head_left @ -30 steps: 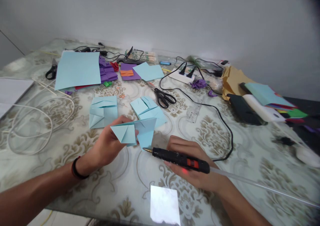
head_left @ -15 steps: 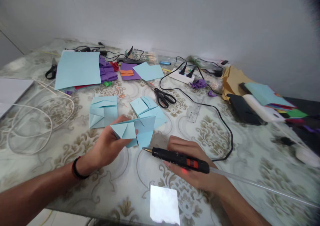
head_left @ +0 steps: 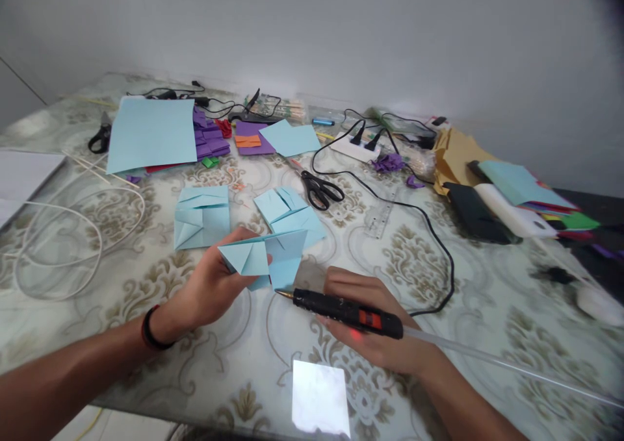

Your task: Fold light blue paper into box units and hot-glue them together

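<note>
My left hand (head_left: pixel 214 285) pinches a folded light-blue paper (head_left: pixel 287 256), held a little above the table with its flaps standing apart. In my right hand (head_left: pixel 375 298) is a black glue gun (head_left: pixel 336 308) with a red trigger part and a clear glue stick running out of its back. Its brass nozzle points left, close to the lower edge of the held paper; whether it touches I cannot tell. Beyond my left hand lies another folded light-blue paper (head_left: pixel 202 220). A third folded blue piece (head_left: pixel 290 214) lies behind the held one.
Black-handled scissors (head_left: pixel 319 191) and a clear ruler (head_left: pixel 380 217) lie farther back. A black cord (head_left: pixel 429 223) loops from a white power strip (head_left: pixel 355 147). Blue sheets (head_left: pixel 151 136) and purple folded papers (head_left: pixel 212 141) are at back left. A white cable (head_left: pixel 100 249) coils at left.
The glue gun has shifted slightly left, its nozzle staying near the paper's lower edge. The held paper has moved slightly right and down. Both hands keep their grip.
</note>
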Available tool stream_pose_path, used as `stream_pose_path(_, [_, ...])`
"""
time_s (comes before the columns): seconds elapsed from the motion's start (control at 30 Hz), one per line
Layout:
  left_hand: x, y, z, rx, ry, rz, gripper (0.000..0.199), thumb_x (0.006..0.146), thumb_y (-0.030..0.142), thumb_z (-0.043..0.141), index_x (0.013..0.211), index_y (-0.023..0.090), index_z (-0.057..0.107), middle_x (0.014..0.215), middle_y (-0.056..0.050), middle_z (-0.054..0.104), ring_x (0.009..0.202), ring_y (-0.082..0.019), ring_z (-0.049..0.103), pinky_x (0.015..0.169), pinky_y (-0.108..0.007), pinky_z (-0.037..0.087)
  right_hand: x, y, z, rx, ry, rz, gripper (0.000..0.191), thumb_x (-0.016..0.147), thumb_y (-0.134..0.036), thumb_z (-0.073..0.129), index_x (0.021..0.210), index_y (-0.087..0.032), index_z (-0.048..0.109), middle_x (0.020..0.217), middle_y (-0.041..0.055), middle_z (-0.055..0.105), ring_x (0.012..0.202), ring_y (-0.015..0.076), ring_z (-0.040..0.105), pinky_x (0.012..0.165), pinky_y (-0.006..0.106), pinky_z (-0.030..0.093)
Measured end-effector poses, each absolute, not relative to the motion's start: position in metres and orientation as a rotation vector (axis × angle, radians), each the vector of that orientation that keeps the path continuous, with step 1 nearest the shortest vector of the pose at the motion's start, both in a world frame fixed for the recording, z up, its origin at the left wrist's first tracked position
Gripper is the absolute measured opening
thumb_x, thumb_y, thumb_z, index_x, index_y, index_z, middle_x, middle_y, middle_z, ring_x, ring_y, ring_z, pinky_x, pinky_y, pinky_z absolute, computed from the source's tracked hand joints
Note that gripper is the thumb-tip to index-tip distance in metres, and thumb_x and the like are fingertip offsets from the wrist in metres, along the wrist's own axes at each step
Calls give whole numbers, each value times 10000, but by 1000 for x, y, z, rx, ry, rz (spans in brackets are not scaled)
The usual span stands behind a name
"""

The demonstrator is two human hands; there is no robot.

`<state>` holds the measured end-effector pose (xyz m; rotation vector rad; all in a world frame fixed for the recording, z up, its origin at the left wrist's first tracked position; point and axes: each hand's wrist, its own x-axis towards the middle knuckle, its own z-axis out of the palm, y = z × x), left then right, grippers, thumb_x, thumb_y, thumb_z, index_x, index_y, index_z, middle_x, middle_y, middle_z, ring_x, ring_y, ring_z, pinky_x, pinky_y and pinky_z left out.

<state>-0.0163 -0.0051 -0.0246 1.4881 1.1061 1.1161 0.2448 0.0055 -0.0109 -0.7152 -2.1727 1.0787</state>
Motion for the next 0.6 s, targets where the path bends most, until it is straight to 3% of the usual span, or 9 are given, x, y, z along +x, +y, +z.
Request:
stream_pose_path(0.3, [-18,-6,-30,1412,1092,1087,176,950,349,695,926,185,636,764,-14,689,697,-173,668,613,-270,508,246,5,-13,-721,-2177,1054,243,888,-144,639,703,-225,504,661,-11,466,608,164,471,542,304,329])
stream_pose_path(0.47, [-18,-5,-29,1429,1074,1101,170,960,337,688,905,184,639,761,-9,684,685,-153,651,606,-258,487,246,6,-13,-665,-2163,1043,143,888,-122,621,802,-222,568,698,-4,516,655,171,498,595,301,385])
stream_pose_path(0.6, [-17,-4,-25,1440,1061,1112,177,965,335,681,887,190,618,741,-2,679,666,-145,635,587,-255,463,248,7,-11,-740,-2191,1035,245,882,-122,633,700,-216,498,653,-18,455,605,155,452,547,294,323])
